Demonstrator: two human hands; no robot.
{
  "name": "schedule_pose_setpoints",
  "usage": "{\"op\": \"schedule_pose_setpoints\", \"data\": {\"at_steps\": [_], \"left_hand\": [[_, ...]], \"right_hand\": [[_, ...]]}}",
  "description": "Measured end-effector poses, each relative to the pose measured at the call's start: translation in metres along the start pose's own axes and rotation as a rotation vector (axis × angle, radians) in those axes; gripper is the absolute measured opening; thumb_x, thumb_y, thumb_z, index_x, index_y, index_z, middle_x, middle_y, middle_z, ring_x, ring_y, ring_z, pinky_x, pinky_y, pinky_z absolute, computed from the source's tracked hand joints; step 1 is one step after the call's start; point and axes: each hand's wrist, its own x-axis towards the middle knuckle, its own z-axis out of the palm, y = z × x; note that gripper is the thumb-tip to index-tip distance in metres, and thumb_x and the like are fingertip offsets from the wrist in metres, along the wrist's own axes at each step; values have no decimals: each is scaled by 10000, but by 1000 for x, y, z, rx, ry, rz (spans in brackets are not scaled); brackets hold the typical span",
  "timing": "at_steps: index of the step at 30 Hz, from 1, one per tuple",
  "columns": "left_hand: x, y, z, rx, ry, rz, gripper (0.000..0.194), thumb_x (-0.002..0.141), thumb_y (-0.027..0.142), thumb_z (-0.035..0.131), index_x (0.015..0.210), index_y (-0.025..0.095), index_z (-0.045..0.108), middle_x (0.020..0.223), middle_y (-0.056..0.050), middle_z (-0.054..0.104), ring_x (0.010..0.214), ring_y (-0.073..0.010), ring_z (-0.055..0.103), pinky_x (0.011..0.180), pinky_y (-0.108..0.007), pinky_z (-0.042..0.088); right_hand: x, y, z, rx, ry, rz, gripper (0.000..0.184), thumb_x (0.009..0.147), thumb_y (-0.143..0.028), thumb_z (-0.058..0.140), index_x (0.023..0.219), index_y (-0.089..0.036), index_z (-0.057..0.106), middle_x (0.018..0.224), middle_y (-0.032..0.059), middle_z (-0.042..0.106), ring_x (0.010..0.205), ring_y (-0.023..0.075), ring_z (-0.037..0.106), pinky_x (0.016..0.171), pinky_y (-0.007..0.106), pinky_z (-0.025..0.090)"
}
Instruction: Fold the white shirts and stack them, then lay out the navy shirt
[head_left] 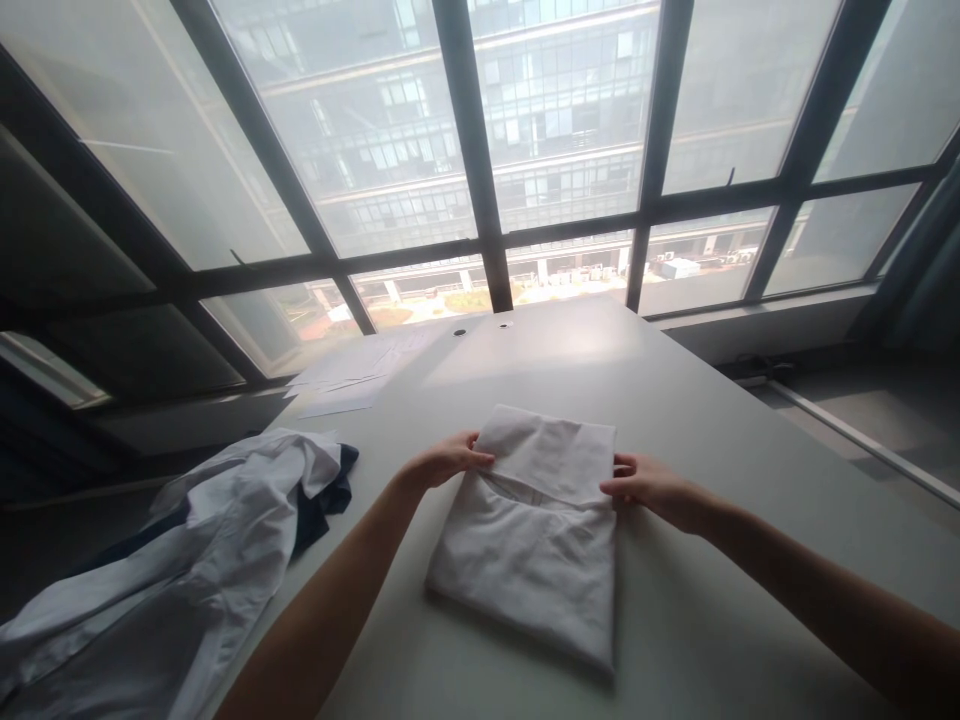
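A white garment (536,570), probably a shirt, lies folded into a rough rectangle on the white table (712,590) in front of me. Its upper part is doubled over, and a gap runs across the middle where the layers meet. At the left edge of the upper fold, my left hand (450,457) pinches the cloth between thumb and fingers. My right hand (645,485) grips the opposite edge the same way, slightly lower. Some fingertips of both hands are hidden behind or under the fabric.
A heap of white shirts (240,510) with a dark blue garment (326,500) hangs over the table's left edge. Loose papers (360,370) lie at the far left corner. Two small round holes sit near the far edge, before tall windows (562,120).
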Motion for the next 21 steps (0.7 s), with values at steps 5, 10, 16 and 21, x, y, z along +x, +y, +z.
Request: {"op": "schedule_pose_setpoints", "data": {"at_steps": [5,10,16,21], "left_hand": [[-18,-5,-5,-110,-26,21,787,723,369,897,1407,178,557,1319,-159,652,1145,-318,644,890,-342,552],[-23,-23,-5,-210,-37,97,765,795,303,859,1455,192,488,1351,-162,621,1108,-283,653,852,-307,551],[-22,-32,3,-219,20,134,672,772,375,860,1346,171,576,1239,-145,675,982,-246,678,793,-303,545],[-20,-25,2,188,300,30,473,782,512,751,1036,114,717,927,-73,720,795,-214,642,655,-268,463]], "right_hand": [[7,9,10,-90,14,-128,632,742,-171,670,1354,-166,511,926,70,775,792,223,719,639,291,535],[16,15,7,-88,-26,-227,547,793,-216,652,1317,-166,505,902,60,778,785,225,718,635,287,517],[13,9,8,-12,-37,-121,640,741,-271,781,1314,-168,516,1031,103,778,901,267,732,710,338,565],[19,10,10,-382,176,-172,450,762,-250,687,1189,-115,648,824,61,750,704,208,680,623,300,502]]}}
